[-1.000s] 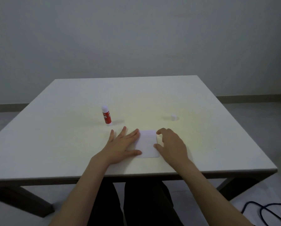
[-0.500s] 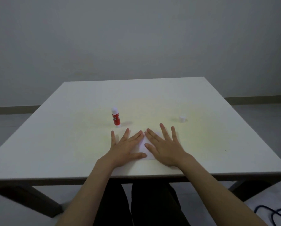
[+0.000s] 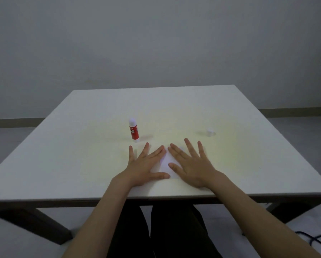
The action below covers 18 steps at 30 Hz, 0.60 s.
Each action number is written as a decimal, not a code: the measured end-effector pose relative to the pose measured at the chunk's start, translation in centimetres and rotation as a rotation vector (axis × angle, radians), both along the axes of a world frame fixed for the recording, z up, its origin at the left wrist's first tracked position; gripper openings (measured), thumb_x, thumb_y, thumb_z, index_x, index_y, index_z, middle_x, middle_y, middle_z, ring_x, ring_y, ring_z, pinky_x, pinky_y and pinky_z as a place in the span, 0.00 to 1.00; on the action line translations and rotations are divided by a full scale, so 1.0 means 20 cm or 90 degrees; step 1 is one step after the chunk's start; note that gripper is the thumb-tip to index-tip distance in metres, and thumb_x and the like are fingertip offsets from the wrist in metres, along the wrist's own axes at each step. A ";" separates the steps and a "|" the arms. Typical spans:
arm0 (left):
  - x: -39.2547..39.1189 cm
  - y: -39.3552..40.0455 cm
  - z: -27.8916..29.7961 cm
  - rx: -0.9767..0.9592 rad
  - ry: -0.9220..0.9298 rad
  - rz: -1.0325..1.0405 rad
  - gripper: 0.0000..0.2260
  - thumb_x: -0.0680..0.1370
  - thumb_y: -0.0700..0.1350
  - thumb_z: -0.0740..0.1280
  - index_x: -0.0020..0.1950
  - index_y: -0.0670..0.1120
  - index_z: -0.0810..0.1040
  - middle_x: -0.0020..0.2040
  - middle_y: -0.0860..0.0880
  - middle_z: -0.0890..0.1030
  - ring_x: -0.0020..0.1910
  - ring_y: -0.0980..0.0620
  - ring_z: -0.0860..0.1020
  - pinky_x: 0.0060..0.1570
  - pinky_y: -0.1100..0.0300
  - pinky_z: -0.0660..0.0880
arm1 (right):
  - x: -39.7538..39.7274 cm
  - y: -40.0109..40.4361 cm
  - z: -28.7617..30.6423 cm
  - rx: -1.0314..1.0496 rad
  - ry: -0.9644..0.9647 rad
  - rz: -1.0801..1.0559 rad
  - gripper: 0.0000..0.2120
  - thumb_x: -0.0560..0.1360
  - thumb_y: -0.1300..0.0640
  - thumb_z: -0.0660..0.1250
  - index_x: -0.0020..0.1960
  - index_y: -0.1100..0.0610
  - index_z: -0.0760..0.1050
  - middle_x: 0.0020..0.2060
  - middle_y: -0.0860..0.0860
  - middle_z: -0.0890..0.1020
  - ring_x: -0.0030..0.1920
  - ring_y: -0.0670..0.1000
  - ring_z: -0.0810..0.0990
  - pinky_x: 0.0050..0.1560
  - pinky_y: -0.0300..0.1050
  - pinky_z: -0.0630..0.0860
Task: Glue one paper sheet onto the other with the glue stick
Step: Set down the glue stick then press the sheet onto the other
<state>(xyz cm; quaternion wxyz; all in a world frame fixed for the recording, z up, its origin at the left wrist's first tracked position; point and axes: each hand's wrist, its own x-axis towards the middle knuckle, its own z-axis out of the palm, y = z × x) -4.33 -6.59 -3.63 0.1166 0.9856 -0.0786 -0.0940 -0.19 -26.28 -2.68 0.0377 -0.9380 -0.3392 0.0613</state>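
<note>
We are looking at a bare, plain room, more a recording or test space than a lived-in home. A blank grey wall (image 3: 156,43) is filling the background, with a low skirting strip (image 3: 295,112) running along its foot. One white table (image 3: 62,146) on dark legs is standing on a pale floor (image 3: 305,136), and a dark cable (image 3: 316,239) is trailing at lower right.

White table (image 3: 81,146), dark floor cable (image 3: 316,239)
</note>
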 end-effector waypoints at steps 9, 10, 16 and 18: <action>0.00 0.00 0.01 -0.008 0.008 -0.006 0.40 0.71 0.71 0.54 0.76 0.58 0.40 0.77 0.63 0.42 0.76 0.50 0.34 0.65 0.35 0.26 | -0.12 -0.05 -0.02 0.000 -0.008 0.059 0.31 0.76 0.35 0.36 0.75 0.45 0.35 0.76 0.39 0.40 0.74 0.53 0.30 0.71 0.62 0.26; -0.01 0.00 0.01 -0.007 0.009 -0.003 0.40 0.71 0.71 0.54 0.76 0.58 0.40 0.77 0.63 0.42 0.76 0.50 0.34 0.65 0.35 0.26 | -0.08 -0.05 0.00 -0.008 0.006 0.037 0.30 0.77 0.37 0.37 0.75 0.45 0.35 0.76 0.40 0.40 0.74 0.53 0.30 0.71 0.62 0.27; -0.01 0.00 0.01 -0.012 0.006 -0.005 0.40 0.71 0.70 0.55 0.76 0.57 0.40 0.77 0.62 0.42 0.76 0.49 0.34 0.66 0.36 0.26 | -0.14 -0.03 -0.03 0.006 0.000 0.055 0.37 0.73 0.32 0.34 0.76 0.50 0.35 0.76 0.44 0.38 0.74 0.52 0.29 0.71 0.62 0.27; -0.01 0.01 0.01 -0.016 0.004 -0.008 0.40 0.71 0.70 0.55 0.76 0.58 0.40 0.77 0.63 0.42 0.76 0.49 0.34 0.66 0.36 0.27 | -0.19 -0.04 -0.06 0.017 0.009 0.116 0.39 0.70 0.30 0.30 0.75 0.48 0.36 0.76 0.42 0.38 0.73 0.50 0.28 0.70 0.62 0.25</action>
